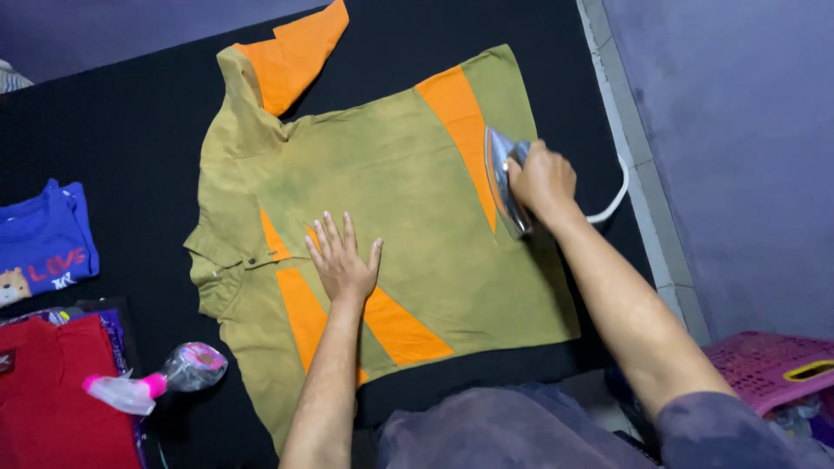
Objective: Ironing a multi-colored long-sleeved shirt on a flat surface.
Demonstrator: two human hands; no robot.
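No packages, labels, signs or screens in view.

The left hand [341,259] presses flat on an olive-and-orange shirt [391,191] while the right hand [543,181] grips an iron [502,178].

An olive-green short-sleeved polo shirt with orange diagonal panels and orange sleeve cuffs [382,200] lay spread flat on a black cloth surface, collar towards the left of the view and hem towards the right. One sleeve pointed away with its orange cuff uppermost. A silver-soled electric iron with a white cord [504,178] stood tilted on edge on the shirt's far orange panel, near the hem.
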